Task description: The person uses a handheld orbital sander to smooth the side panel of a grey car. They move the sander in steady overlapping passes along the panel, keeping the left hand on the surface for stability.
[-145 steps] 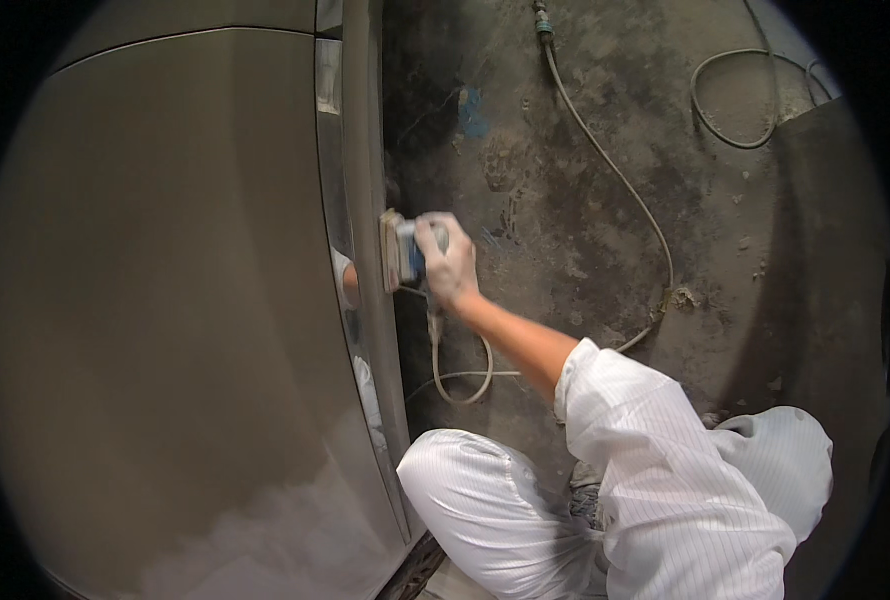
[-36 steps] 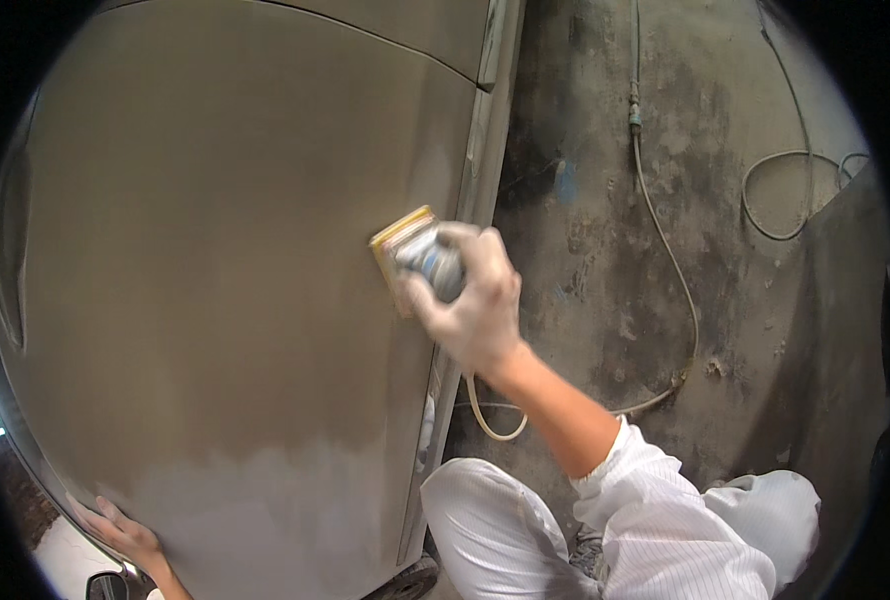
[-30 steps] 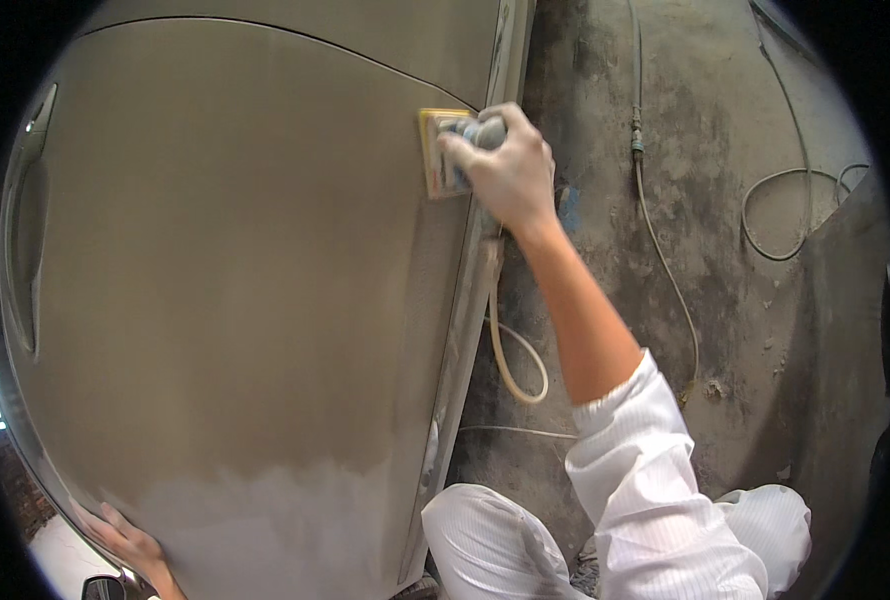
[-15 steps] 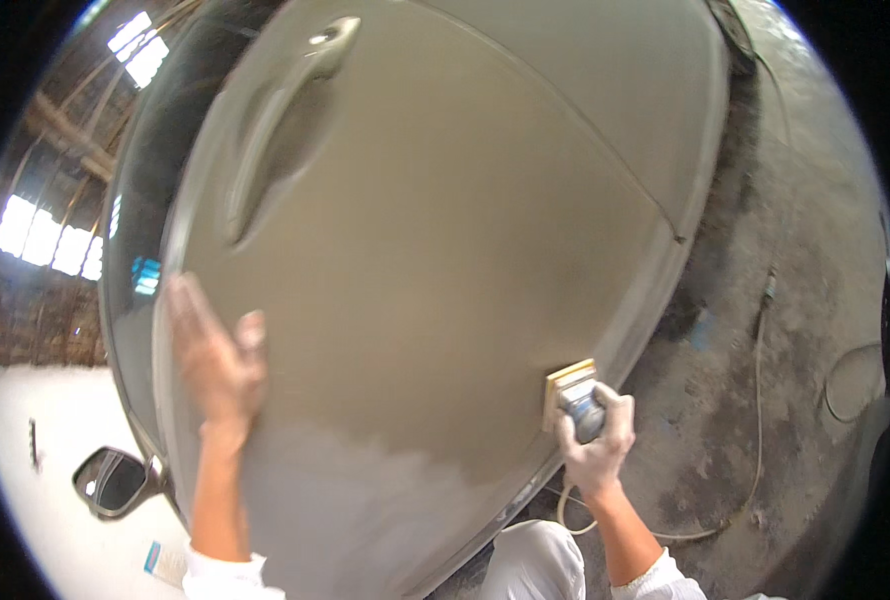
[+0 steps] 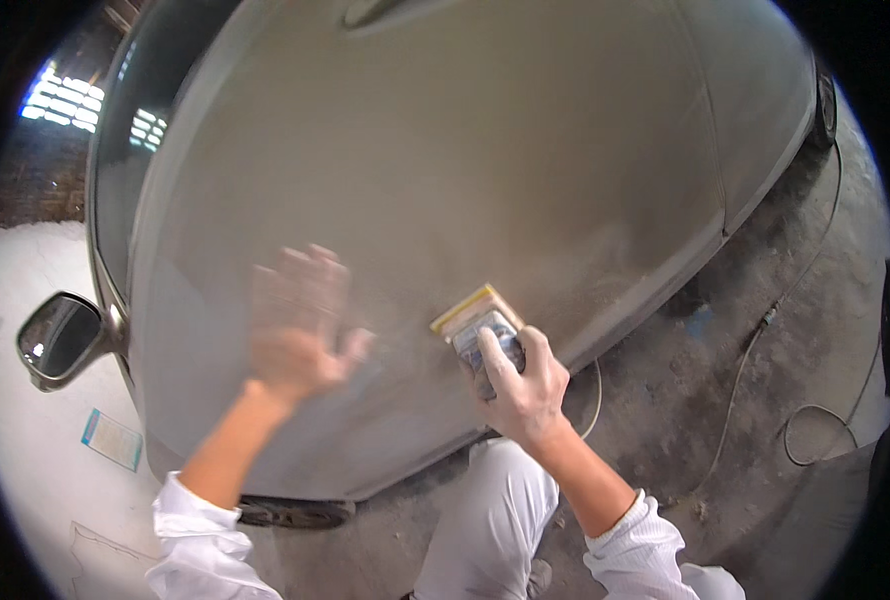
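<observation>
Dusty grey-brown car door panels (image 5: 525,130) curve across the view. My right hand (image 5: 530,390) is wrapped round a small power sander (image 5: 475,315) with a rectangular, yellow-edged pad. The pad meets the lower part of the door, and the fingers cover much of the sander's body. To its left, my left hand (image 5: 305,325) is spread over the panel with nothing in it. Motion smears its fingers, and I cannot tell whether the palm touches the surface. Part of a door handle (image 5: 370,10) shows at the top edge.
A side mirror (image 5: 62,338) juts out at left, above a flat blue-edged item (image 5: 113,438) by the white wall. A pale hose (image 5: 730,425) trails over the stained concrete floor (image 5: 655,420) at right. One tyre (image 5: 295,512) shows below the door, near my leg (image 5: 490,520).
My view has shifted, so the door handle now sits at the top edge. The sander has moved left and up from the door's lower edge, and my left hand has come inward from the window edge.
</observation>
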{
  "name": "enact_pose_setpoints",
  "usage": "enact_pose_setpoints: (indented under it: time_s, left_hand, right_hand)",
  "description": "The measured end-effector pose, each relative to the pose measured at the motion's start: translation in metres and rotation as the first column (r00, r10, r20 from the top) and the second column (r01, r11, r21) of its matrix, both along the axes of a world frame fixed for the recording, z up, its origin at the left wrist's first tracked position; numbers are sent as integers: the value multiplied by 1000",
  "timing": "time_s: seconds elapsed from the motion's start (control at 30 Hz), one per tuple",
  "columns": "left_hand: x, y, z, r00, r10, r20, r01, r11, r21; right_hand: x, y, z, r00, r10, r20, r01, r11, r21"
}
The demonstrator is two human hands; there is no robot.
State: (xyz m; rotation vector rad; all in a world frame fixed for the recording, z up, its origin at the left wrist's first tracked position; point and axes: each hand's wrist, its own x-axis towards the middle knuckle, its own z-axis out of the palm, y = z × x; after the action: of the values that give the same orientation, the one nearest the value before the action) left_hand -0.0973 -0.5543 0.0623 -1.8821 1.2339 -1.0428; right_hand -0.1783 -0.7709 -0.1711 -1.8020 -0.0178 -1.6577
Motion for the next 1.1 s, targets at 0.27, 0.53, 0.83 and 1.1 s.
enact_pose_setpoints:
  time_s: [0.27,0.53,0.83,1.1]
  left_hand:
    - [30,109,122,995,-41,94,80,884,-461]
    - [41,103,133,1000,-10,11,14,783,-621]
    - [53,133,149,993,-112,-31,71,796,-601]
    - [59,144,162,998,-60,12,57,824,-564]
  right_hand:
    - [12,-151,-1,950,-276,-147,312,854,417]
    - [1,35,-44,989,140,-53,-148,967,-208]
    - [15,-141,-19,953,-294,66,290,954,74]
    - [-13,-21,-90,976,41,-214,-32,998,49]
